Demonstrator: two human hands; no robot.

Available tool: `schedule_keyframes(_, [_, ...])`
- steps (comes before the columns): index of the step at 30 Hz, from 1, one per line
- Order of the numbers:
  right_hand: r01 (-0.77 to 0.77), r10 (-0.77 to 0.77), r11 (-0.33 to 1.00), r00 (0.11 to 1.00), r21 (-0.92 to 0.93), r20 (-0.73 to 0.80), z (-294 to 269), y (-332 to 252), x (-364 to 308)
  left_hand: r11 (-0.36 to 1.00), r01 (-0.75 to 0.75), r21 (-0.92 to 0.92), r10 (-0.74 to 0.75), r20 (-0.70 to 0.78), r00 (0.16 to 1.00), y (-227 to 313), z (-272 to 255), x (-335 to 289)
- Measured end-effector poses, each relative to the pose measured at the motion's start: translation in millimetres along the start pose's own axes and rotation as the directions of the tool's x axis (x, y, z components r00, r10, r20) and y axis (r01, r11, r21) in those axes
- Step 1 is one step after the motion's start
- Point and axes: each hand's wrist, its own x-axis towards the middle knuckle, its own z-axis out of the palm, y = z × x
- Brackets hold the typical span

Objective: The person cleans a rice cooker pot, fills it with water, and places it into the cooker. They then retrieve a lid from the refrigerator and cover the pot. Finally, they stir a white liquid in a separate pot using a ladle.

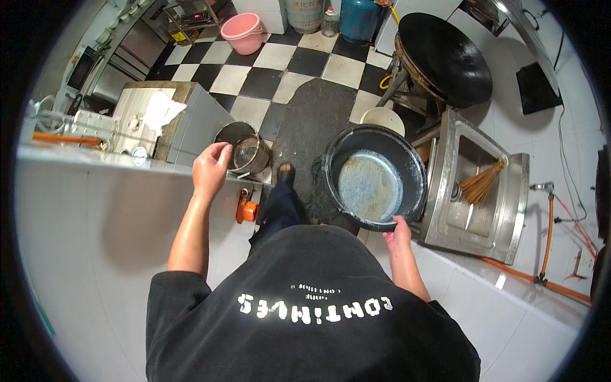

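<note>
My right hand grips the near rim of a large round black basin. The basin is tilted so its inside faces me, and its bottom has a pale, scuffed coating. A metal sink stands at its right side. My left hand is raised at the left, its fingers curled together with nothing visible in them. Just beyond and to the right of it, a dark metal bucket stands on the floor with something brownish inside.
A metal sink holds a bamboo brush. Beyond the basin are a whitish bucket and a big black wok. A pink bucket and gas cylinders stand at the back. To the left is a cabinet.
</note>
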Motion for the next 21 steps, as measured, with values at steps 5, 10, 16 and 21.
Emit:
schedule_keyframes(5, [-0.039,0.039,0.999,0.999,0.007,-0.029,70.9,-19.6,24.3,0.955,0.279,0.106,-0.278,-0.022,0.960,-99.2,73.1,154.2])
schedule_keyframes(10, [-0.018,0.028,0.974,0.999,0.226,-0.040,152.2,-64.6,8.5,0.833,0.543,0.104,-0.550,0.047,0.834,-172.7,109.1,273.8])
schedule_keyframes(16, [0.131,-0.151,0.921,0.988,0.366,0.026,182.2,-94.9,-44.7,0.978,0.172,0.120,-0.168,-0.041,0.985,-130.9,112.8,497.9])
schedule_keyframes(21, [0.191,-0.122,0.893,0.974,0.408,-0.188,196.7,-92.1,-54.6,0.999,-0.027,-0.031,0.033,0.235,0.971,-53.3,138.8,541.7])
